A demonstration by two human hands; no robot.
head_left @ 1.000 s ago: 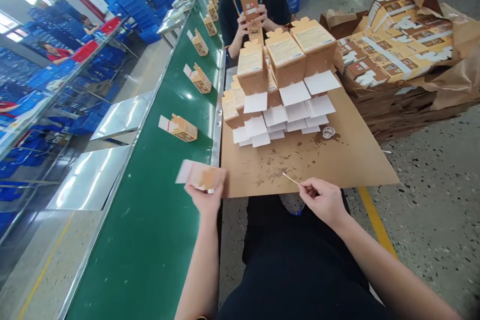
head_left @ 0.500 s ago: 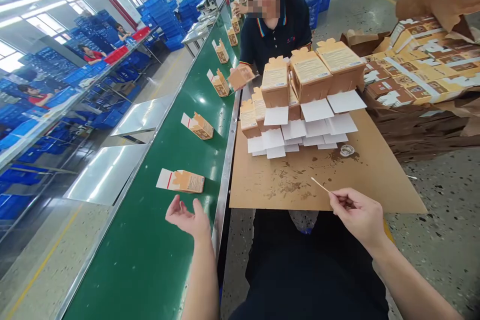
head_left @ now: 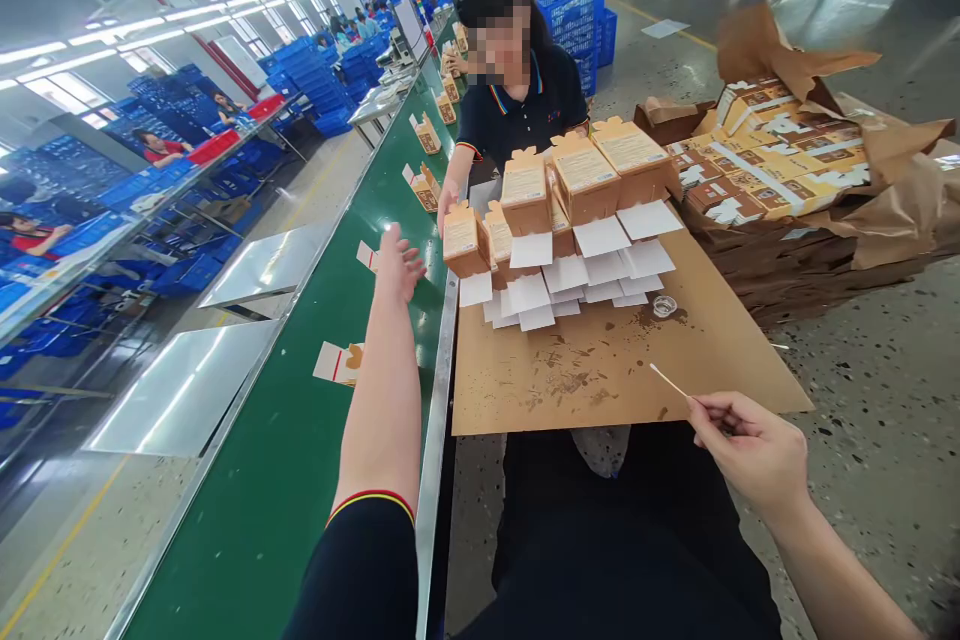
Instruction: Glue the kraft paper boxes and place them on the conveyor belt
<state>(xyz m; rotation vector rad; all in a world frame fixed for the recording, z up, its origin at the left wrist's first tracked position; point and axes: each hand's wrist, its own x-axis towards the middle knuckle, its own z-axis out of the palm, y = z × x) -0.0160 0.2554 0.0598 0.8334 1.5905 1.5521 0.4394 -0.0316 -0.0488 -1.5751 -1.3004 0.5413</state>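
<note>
My left hand (head_left: 400,266) reaches out over the green conveyor belt (head_left: 270,480) with its fingers spread and nothing in them. It partly hides a small carton, of which a white flap (head_left: 367,256) shows. Nearer to me, my forearm covers part of another open carton (head_left: 345,364) on the belt. My right hand (head_left: 752,447), at the near right edge of a cardboard sheet (head_left: 600,390), pinches a cotton swab (head_left: 668,380) that points up and left. Beyond it, several brown-and-cream cartons (head_left: 587,184) stand stacked with their white flaps toward me.
A small clear dish (head_left: 664,306) sits on the wet-spotted sheet. Opposite me, a co-worker (head_left: 517,110) has a hand at the stack's left carton (head_left: 463,238). A paper-wrapped pile of flat cartons (head_left: 772,160) lies at the right. The belt's metal rail (head_left: 437,440) runs beside the sheet.
My left hand has moved forward along the belt, away from me. The co-worker's carton has gone from mid-air to the stack's left end. My right hand still holds the cotton swab.
</note>
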